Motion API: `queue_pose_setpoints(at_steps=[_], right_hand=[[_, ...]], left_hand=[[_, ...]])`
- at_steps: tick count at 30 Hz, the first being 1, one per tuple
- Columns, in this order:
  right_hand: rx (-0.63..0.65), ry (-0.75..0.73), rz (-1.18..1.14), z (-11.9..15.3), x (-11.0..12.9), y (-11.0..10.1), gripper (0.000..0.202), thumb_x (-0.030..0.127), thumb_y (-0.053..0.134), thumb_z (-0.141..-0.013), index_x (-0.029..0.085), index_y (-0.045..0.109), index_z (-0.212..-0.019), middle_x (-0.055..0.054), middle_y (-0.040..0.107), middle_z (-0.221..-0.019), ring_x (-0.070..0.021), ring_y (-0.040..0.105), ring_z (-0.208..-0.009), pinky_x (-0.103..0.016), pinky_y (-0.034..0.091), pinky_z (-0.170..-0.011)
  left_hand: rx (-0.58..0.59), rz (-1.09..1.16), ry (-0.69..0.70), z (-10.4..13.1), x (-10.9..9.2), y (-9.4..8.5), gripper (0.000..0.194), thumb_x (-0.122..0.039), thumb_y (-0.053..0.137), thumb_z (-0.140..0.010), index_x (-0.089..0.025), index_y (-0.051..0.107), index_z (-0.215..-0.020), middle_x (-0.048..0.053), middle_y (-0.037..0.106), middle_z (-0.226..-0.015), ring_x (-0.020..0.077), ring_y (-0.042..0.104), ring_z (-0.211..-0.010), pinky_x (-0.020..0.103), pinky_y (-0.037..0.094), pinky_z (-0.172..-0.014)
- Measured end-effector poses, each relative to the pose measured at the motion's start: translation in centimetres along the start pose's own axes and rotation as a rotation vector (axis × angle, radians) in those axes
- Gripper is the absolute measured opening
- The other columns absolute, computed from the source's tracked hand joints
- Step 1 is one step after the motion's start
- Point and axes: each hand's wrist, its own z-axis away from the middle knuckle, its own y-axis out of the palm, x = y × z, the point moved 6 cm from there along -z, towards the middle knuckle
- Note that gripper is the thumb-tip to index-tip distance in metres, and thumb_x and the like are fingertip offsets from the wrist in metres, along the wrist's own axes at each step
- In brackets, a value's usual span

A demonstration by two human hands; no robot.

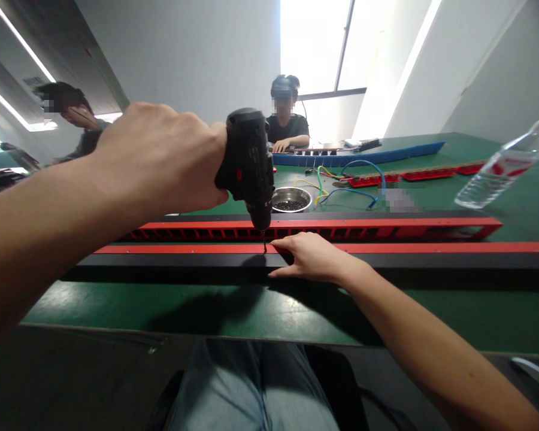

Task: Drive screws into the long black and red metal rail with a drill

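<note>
My left hand (161, 152) is wrapped round the handle of a black cordless drill (251, 155), which points straight down. Its bit touches the red top face of a long red-and-black metal rail (197, 260) lying across the table; a screw under the tip is too small to make out. Just right of the bit, my right hand (317, 254) grips the same rail, fingers over the top and thumb on the near side. Directly behind lies a second red rail (332, 230) with a row of rectangular openings.
A metal bowl (306, 203) of small dark screws sits behind the rails. Coloured wires (323, 185), red strips (426, 175), a blue channel (363, 155) and a clear bottle (489, 176) are on the green table (296, 308). One person sits opposite, another at left.
</note>
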Motion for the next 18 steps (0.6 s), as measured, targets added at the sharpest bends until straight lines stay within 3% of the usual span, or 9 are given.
queue_pose_setpoints(at_steps=[7,13,16,18], right_hand=[[0.016,-0.021,0.060,0.0,0.0,0.2,0.051,0.068,0.076,-0.077,0.026,0.075,-0.106,-0.009,0.077,-0.100,-0.0315,0.071,-0.093,-0.034,0.047,-0.075],[0.023,0.010,0.082,0.1,-0.1,0.3,0.054,0.068,0.076,-0.076,0.025,0.074,-0.108,-0.009,0.077,-0.101,-0.0309,0.071,-0.093,-0.033,0.047,-0.074],[0.035,0.025,0.070,0.0,0.1,0.4,0.054,0.066,0.076,-0.078,0.024,0.073,-0.112,-0.011,0.076,-0.106,-0.0310,0.071,-0.094,-0.033,0.048,-0.074],[0.048,0.015,0.047,0.2,0.3,0.4,0.055,0.062,0.075,-0.081,0.023,0.071,-0.119,-0.012,0.075,-0.112,-0.0311,0.071,-0.097,-0.034,0.049,-0.076]], left_hand=[[0.029,0.125,-0.051,0.1,-0.3,-0.4,0.068,-0.056,0.059,-0.081,-0.001,0.063,-0.122,0.015,0.063,-0.129,0.0651,0.032,-0.137,0.054,0.045,-0.086],[0.015,0.053,-0.042,0.3,-0.3,-0.3,0.066,-0.061,0.057,-0.084,-0.006,0.069,-0.118,0.010,0.067,-0.127,0.0606,0.038,-0.137,0.064,0.040,-0.095],[0.033,0.310,-0.112,0.2,0.3,-0.2,0.058,-0.054,0.072,-0.077,-0.006,0.072,-0.109,0.010,0.068,-0.125,0.0609,0.027,-0.144,0.059,0.042,-0.100],[0.055,0.613,-0.214,0.0,1.5,0.2,0.048,-0.042,0.081,-0.072,-0.004,0.074,-0.101,0.011,0.071,-0.119,0.0586,0.022,-0.147,0.055,0.043,-0.102]])
